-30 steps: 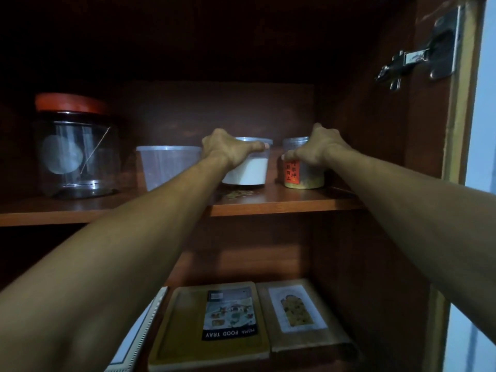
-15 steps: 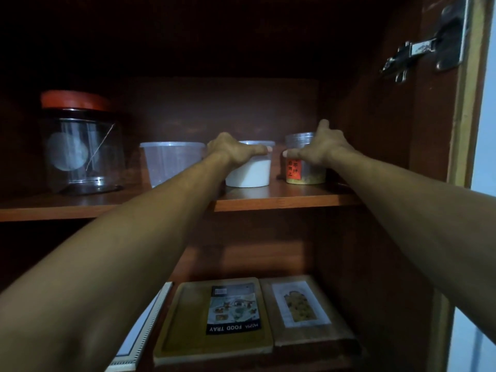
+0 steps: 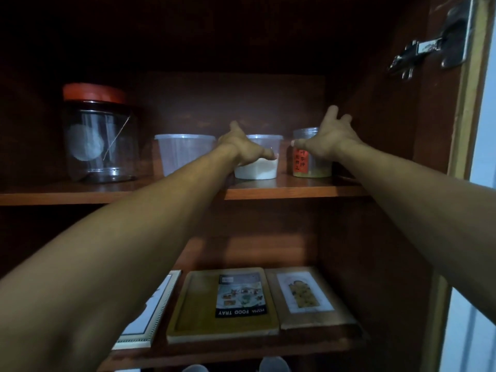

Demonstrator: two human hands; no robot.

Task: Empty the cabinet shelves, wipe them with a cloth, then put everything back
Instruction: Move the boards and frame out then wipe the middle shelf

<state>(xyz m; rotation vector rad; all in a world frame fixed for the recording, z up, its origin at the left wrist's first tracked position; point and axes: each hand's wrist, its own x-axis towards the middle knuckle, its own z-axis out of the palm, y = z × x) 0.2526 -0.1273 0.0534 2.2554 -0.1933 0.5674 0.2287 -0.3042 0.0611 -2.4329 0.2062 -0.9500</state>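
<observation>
My left hand reaches onto the upper shelf. It is in front of a clear tub of white powder, with the thumb across the tub's front and the fingers lifted off its rim. My right hand is at a small jar with a red label. Its fingers are spread and raised above the lid, and the thumb touches the jar's front. Both containers stand upright on the shelf.
An empty clear tub and a large red-lidded jar stand further left on the same shelf. On the lower shelf lie a wooden food tray, a second board and a framed picture. The cabinet's side wall with a hinge is on the right.
Both hands were curled over the tops of the two containers. The fingers have now lifted and spread off them; the containers stay on the shelf.
</observation>
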